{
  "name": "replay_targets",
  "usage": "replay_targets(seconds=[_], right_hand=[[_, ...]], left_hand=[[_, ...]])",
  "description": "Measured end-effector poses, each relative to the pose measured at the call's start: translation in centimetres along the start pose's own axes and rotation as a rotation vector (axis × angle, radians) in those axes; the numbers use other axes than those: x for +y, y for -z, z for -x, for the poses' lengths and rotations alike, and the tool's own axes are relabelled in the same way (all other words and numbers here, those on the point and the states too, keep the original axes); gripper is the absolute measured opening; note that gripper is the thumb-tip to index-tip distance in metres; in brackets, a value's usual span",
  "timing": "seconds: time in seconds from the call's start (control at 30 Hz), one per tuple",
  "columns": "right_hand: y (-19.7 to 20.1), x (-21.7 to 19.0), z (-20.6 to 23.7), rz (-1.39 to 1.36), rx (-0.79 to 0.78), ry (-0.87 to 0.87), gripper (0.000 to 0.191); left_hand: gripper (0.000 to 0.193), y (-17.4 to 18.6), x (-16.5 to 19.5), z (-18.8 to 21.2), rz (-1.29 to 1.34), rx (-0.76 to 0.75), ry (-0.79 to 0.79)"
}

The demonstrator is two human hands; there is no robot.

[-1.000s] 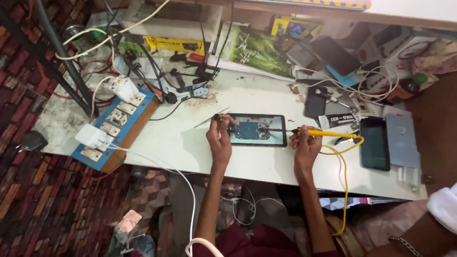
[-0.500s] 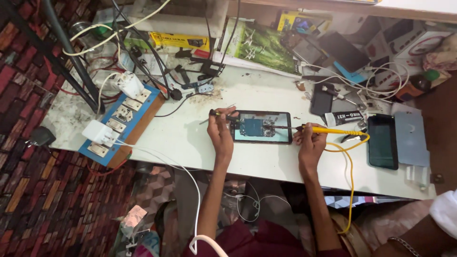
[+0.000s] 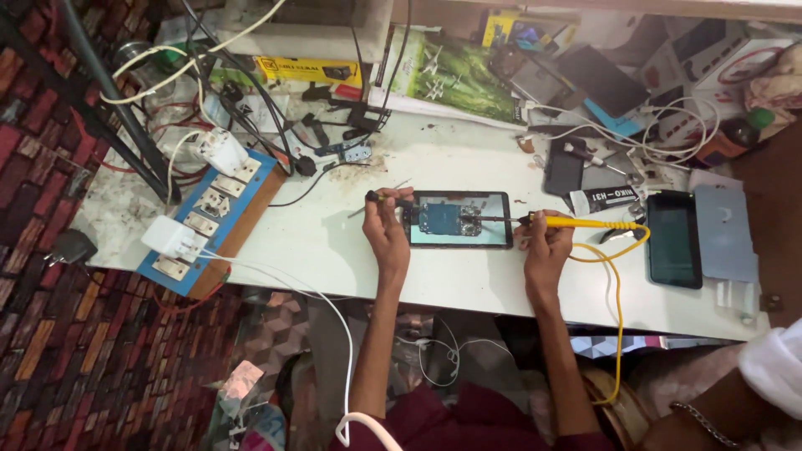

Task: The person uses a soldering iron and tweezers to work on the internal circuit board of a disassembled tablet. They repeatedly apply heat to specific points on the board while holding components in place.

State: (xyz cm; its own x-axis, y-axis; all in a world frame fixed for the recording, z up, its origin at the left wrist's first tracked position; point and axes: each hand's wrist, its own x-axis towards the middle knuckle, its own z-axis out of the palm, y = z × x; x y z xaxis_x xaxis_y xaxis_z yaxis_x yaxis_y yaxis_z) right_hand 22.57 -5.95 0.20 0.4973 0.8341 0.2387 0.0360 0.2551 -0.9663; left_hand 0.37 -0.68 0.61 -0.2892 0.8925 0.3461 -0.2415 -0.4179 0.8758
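Here opened phone [image 3: 458, 219] flat, circuit board exposed

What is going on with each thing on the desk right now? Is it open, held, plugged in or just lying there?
Opened phone: lying flat, back cover off, insides showing.
Yellow soldering iron: held in the right hand, tip on the phone's insides.
Small tool: held in the left hand.
Black tablet: flat, screen dark.
White charger: plugged into the switch board.

white worktable [image 3: 468, 276], red-brown brick floor [image 3: 50, 351]
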Motion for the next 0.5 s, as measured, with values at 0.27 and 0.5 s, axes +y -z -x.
replay_targets(seconds=[0.27, 0.5], right_hand=[[0.20, -0.18, 0.19, -0.063, 0.084, 0.007, 0.024], [-0.01, -0.25, 0.01, -0.036, 0.092, 0.018, 0.026]], left_hand=[[0.024, -0.41, 0.11, 0.22, -0.114, -0.012, -0.084], [0.022, 0.04, -0.30, -0.04, 0.086, 0.055, -0.023]])
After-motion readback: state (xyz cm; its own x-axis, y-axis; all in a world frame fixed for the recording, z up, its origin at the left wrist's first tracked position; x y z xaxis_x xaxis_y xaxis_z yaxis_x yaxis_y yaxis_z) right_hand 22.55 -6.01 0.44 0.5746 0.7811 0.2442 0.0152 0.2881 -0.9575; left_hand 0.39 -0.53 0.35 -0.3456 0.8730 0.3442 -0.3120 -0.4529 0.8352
